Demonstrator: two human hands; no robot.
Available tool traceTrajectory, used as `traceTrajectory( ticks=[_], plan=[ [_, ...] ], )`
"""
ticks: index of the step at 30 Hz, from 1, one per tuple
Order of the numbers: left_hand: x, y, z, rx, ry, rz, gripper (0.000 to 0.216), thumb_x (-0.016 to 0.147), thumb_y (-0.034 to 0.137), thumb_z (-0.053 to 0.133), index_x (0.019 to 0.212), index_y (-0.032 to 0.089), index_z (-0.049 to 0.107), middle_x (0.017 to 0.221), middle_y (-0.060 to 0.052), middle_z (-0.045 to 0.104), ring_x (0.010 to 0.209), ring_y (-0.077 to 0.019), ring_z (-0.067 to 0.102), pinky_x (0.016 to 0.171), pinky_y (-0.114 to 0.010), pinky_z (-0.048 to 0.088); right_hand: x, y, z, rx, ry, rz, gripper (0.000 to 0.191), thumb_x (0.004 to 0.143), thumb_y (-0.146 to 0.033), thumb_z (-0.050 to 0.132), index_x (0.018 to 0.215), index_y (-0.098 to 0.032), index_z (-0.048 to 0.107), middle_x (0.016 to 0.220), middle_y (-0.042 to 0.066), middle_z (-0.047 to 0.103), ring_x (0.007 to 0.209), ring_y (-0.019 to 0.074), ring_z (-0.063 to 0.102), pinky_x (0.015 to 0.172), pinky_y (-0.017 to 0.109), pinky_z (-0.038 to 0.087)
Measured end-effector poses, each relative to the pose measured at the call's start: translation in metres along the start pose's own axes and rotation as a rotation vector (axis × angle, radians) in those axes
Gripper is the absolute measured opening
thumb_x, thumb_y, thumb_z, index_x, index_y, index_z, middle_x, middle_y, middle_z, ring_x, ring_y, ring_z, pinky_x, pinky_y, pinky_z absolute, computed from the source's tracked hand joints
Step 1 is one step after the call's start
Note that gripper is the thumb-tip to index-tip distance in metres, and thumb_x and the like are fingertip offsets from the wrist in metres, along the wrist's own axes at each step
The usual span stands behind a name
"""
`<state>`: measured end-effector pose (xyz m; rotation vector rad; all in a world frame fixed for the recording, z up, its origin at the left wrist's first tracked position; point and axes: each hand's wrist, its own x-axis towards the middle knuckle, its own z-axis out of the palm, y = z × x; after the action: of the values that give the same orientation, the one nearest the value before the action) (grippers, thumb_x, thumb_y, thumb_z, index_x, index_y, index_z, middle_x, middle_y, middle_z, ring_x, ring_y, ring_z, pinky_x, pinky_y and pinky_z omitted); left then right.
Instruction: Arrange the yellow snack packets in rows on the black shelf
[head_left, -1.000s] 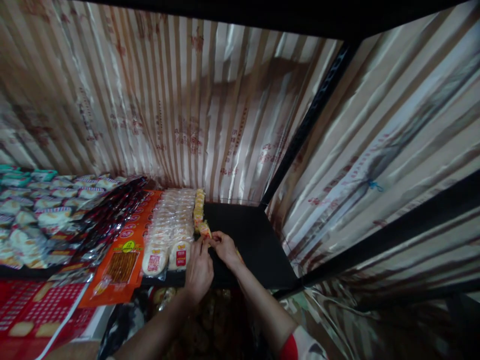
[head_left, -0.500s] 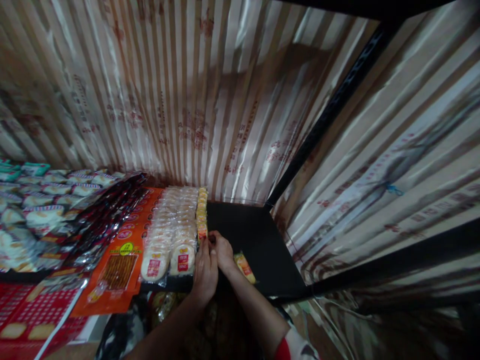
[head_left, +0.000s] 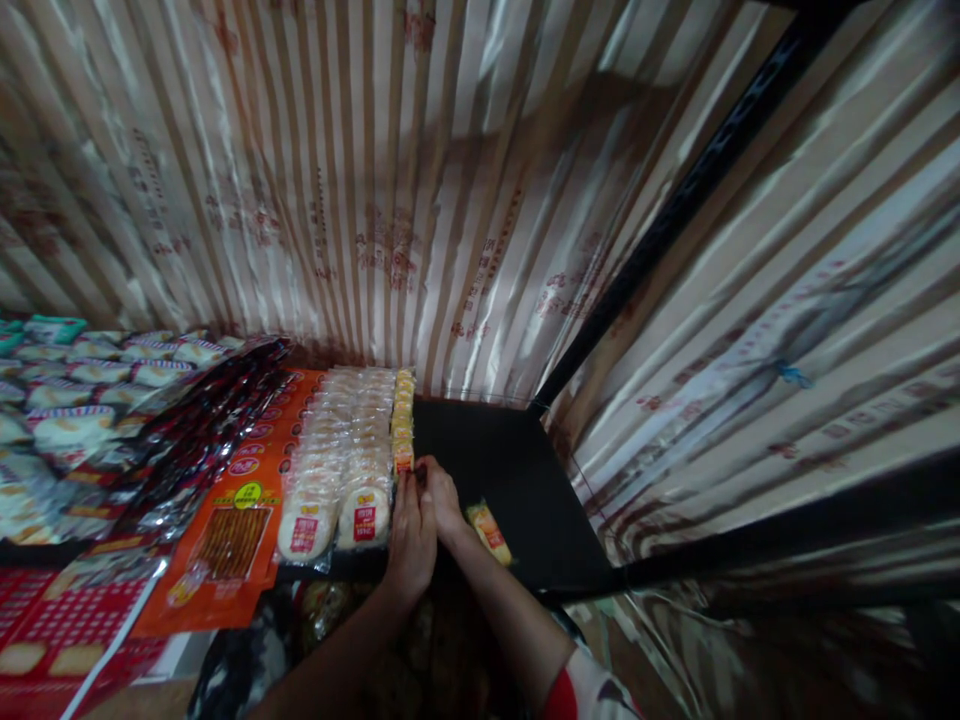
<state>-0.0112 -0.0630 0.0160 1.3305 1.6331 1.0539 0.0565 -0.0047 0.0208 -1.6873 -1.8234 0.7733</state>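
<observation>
A narrow row of small yellow snack packets (head_left: pixel 403 420) stands on a black shelf (head_left: pixel 480 435). At its front end, the stretched fingertips of my left hand (head_left: pixel 411 535) rest against the nearest packet, with the fingers side by side. My right hand (head_left: pixel 444 505) is at the right of that end, its fingers bent inward; what they hold, if anything, is hidden. One loose yellow packet (head_left: pixel 489 533) lies on the shelf just right of my right wrist. Two rows of clear-wrapped round white cakes (head_left: pixel 365 515) stand left of my left hand.
Orange snack bags (head_left: pixel 232 530) and dark glossy bags (head_left: pixel 195 430) lean in rows farther left, then several white bags (head_left: pixel 82 425). Red packaging (head_left: pixel 60 620) sits below. Striped sheeting (head_left: pixel 360 180) hangs behind, and a black post (head_left: pixel 645 260) rises at the shelf's back right corner.
The view has shifted slightly. My hands stay at the front end of the yellow row with almost the same pose, and the loose packet has not moved on the shelf.
</observation>
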Motion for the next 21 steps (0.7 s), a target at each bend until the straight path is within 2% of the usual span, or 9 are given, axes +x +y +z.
traceTrajectory(
  ticks=[4, 8, 12, 16, 18, 21],
  plan=[
    [-0.001, -0.001, 0.003, 0.000, 0.040, -0.001, 0.051, 0.088, 0.031, 0.029, 0.133, 0.007, 0.035, 0.145, -0.013, 0.030, 0.134, -0.0177, 0.025, 0.113, -0.035, 0.017, -0.004, -0.003, -0.006, -0.029, -0.014, 0.003, 0.027, 0.077, -0.015, 0.047, 0.103, -0.020, 0.055, 0.083, 0.002, 0.065, 0.073, 0.0140, 0.060, 0.065, 0.023, 0.043],
    [-0.010, 0.003, 0.001, 0.048, 0.051, 0.043, 0.049, 0.087, 0.028, 0.030, 0.129, 0.005, 0.040, 0.141, -0.016, 0.036, 0.133, -0.0197, 0.029, 0.112, -0.037, 0.020, -0.019, 0.000, -0.024, -0.124, 0.047, 0.002, 0.029, 0.079, -0.022, 0.050, 0.107, -0.018, 0.055, 0.088, 0.005, 0.066, 0.078, 0.0163, 0.061, 0.069, 0.025, 0.043],
    [-0.026, 0.014, -0.001, 0.106, -0.024, 0.014, 0.046, 0.086, 0.027, 0.033, 0.126, 0.006, 0.044, 0.135, -0.015, 0.045, 0.127, -0.0197, 0.039, 0.109, -0.034, 0.027, -0.044, 0.017, -0.052, -0.256, 0.154, 0.008, 0.024, 0.082, -0.024, 0.046, 0.102, -0.018, 0.059, 0.092, 0.006, 0.063, 0.083, 0.0165, 0.059, 0.073, 0.025, 0.043],
    [-0.045, 0.029, 0.004, 0.127, -0.146, -0.031, 0.045, 0.082, 0.020, 0.040, 0.124, 0.005, 0.048, 0.126, -0.016, 0.054, 0.119, -0.0209, 0.048, 0.104, -0.032, 0.034, -0.069, 0.039, -0.080, -0.420, 0.295, 0.068, 0.027, 0.084, -0.028, 0.044, 0.103, -0.019, 0.061, 0.101, 0.009, 0.061, 0.099, 0.0203, 0.054, 0.084, 0.029, 0.040],
    [-0.052, 0.033, 0.011, 0.123, -0.197, -0.051, 0.044, 0.081, 0.017, 0.042, 0.123, 0.006, 0.049, 0.123, -0.015, 0.056, 0.116, -0.0208, 0.051, 0.101, -0.031, 0.037, -0.079, 0.048, -0.088, -0.444, 0.283, 0.126, 0.028, 0.084, -0.032, 0.045, 0.103, -0.020, 0.061, 0.099, 0.009, 0.062, 0.098, 0.0206, 0.055, 0.082, 0.029, 0.041],
    [-0.060, 0.034, 0.024, 0.076, -0.233, -0.090, 0.043, 0.079, 0.014, 0.043, 0.121, 0.011, 0.051, 0.122, -0.013, 0.058, 0.112, -0.0188, 0.054, 0.098, -0.029, 0.039, -0.091, 0.054, -0.090, -0.395, 0.164, 0.165, 0.030, 0.085, -0.037, 0.044, 0.100, -0.020, 0.063, 0.091, 0.008, 0.064, 0.085, 0.0188, 0.060, 0.072, 0.027, 0.042]
  ],
)
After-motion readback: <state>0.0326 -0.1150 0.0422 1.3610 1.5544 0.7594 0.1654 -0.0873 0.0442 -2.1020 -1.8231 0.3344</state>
